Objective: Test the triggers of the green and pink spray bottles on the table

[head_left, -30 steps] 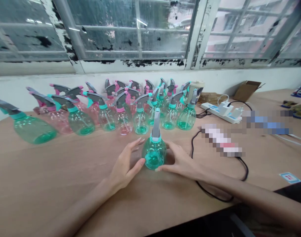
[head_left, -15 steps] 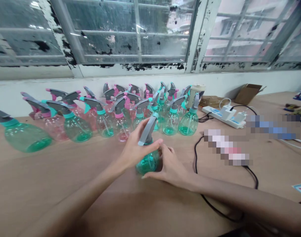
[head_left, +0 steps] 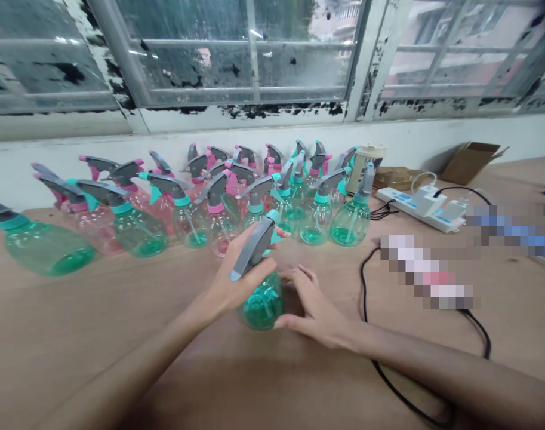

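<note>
A green spray bottle (head_left: 261, 304) with a grey and turquoise trigger head stands on the wooden table in front of me. My left hand (head_left: 234, 272) is closed around its neck, just under the trigger head, with the thumb across the front. At the bottle's right side is my right hand (head_left: 314, 310), its thumb and fingers apart in a curve. The right thumb tip is at the lower edge of the bottle; whether it presses on it I cannot tell. Behind the hands stand several similar spray bottles (head_left: 140, 230), green and pink, in uneven rows.
A white power strip (head_left: 419, 209) with plugged-in chargers lies at the back right, near a cardboard box (head_left: 471, 161) and a lidded cup (head_left: 366, 167). A black cable (head_left: 366, 286) loops over the table by my right forearm. Windows rise behind the wall ledge.
The view has shifted slightly. The held bottle's trigger head has turned and leans further left toward me. My right hand has opened a little, its fingers drawing away from the bottle's side.
</note>
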A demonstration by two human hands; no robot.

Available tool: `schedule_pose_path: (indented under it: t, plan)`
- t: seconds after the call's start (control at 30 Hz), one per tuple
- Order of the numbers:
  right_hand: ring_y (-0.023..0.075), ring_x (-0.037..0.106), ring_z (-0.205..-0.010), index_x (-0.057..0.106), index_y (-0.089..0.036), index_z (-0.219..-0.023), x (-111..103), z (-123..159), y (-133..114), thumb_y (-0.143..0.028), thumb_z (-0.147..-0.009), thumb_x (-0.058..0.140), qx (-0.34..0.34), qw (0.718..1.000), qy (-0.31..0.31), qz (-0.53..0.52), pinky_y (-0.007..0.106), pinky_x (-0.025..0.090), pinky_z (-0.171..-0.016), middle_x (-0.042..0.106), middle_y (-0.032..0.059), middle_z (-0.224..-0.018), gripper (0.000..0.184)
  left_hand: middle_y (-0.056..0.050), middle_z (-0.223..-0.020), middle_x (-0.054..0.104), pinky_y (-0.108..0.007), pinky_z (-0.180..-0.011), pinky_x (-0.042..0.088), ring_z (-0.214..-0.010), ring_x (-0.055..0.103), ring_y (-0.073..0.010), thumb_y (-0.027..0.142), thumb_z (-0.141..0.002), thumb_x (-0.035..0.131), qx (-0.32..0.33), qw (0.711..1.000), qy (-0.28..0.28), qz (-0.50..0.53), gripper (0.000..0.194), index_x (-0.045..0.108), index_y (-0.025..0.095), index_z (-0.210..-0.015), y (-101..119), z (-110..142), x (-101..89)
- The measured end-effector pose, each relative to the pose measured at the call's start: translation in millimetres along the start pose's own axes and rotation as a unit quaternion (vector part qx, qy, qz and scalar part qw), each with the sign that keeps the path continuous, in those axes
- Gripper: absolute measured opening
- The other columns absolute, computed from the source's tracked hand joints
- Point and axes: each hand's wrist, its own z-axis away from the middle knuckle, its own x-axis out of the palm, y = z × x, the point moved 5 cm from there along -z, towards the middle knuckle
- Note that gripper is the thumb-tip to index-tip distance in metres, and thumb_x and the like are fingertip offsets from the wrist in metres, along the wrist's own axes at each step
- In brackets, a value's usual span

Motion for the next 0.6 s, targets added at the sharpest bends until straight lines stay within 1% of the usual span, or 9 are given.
schedule_pose_path:
  t: [0.07, 0.13, 0.23, 0.3, 0.4, 0.5, 0.6]
  plan:
    - [0.0236, 0.051, -0.118, 0.047, -0.019, -0.120, -2, 0, 1, -0.067, -0.084, 0.051, -0.008, 1.000, -0.003, -0.008, 0.051, 0.014, -0.114, 0.059, 0.0076, -0.117, 0.060, 0.001, -0.084, 0.064, -0.030, -0.070, 0.050, -0.078, 0.061, -0.0186, 0.015, -0.070, 0.052, -0.012, 1.000, -0.012, -0.018, 0.036, 0.063, 0.025, -0.103, 1, -1, 0.5]
    - [0.0237, 0.051, -0.117, 0.049, -0.019, -0.117, -3, 0, 4, -0.069, -0.086, 0.044, 0.001, 1.000, 0.004, -0.008, 0.050, 0.016, -0.113, 0.059, 0.0077, -0.116, 0.058, 0.002, -0.075, 0.060, -0.028, -0.061, 0.046, -0.066, 0.056, -0.0160, 0.016, -0.068, 0.051, -0.016, 0.999, -0.021, -0.037, 0.031, 0.064, 0.023, -0.095, 3, -1, 0.7]
    - [0.0241, 0.051, -0.115, 0.050, -0.021, -0.113, -6, -1, 11, -0.070, -0.088, 0.038, 0.024, 1.000, 0.019, -0.006, 0.051, 0.017, -0.112, 0.060, 0.0070, -0.114, 0.056, 0.001, -0.075, 0.059, -0.029, -0.058, 0.042, -0.062, 0.052, -0.0150, 0.020, -0.069, 0.050, -0.012, 0.999, -0.029, -0.042, 0.017, 0.061, 0.022, -0.082, 6, 0, 0.1]
    - [0.0243, 0.053, -0.113, 0.051, -0.022, -0.110, -8, -1, 15, -0.069, -0.089, 0.036, 0.030, 0.999, 0.033, 0.000, 0.052, 0.019, -0.111, 0.062, 0.0067, -0.111, 0.054, 0.000, -0.074, 0.058, -0.029, -0.058, 0.042, -0.062, 0.051, -0.0158, 0.022, -0.071, 0.050, -0.012, 0.998, -0.039, -0.037, 0.014, 0.060, 0.022, -0.080, 7, 2, 0.7]
    - [0.0243, 0.055, -0.111, 0.051, -0.023, -0.108, -14, -2, 19, -0.066, -0.091, 0.036, 0.026, 0.998, 0.054, 0.023, 0.053, 0.020, -0.111, 0.063, 0.0069, -0.110, 0.049, 0.001, -0.073, 0.058, -0.030, -0.057, 0.043, -0.060, 0.051, -0.0163, 0.021, -0.071, 0.050, -0.016, 0.998, -0.052, -0.033, 0.021, 0.063, 0.024, -0.086, 7, 5, 2.9]
    - [0.0239, 0.056, -0.110, 0.052, -0.023, -0.107, -19, -3, 21, -0.061, -0.092, 0.041, 0.015, 0.996, 0.068, 0.062, 0.053, 0.019, -0.111, 0.063, 0.0066, -0.110, 0.042, -0.001, -0.084, 0.064, -0.031, -0.060, 0.046, -0.063, 0.054, -0.0171, 0.019, -0.071, 0.051, 0.000, 0.998, -0.046, -0.042, 0.035, 0.066, 0.025, -0.103, 7, 4, 4.2]
    - [0.0235, 0.055, -0.112, 0.053, -0.023, -0.106, -23, -4, 23, -0.056, -0.092, 0.046, 0.006, 0.993, 0.069, 0.093, 0.053, 0.017, -0.112, 0.063, 0.0061, -0.110, 0.037, -0.001, -0.089, 0.065, -0.032, -0.064, 0.047, -0.068, 0.056, -0.0185, 0.018, -0.072, 0.051, 0.014, 0.998, -0.042, -0.046, 0.043, 0.065, 0.026, -0.111, 7, 4, 5.3]
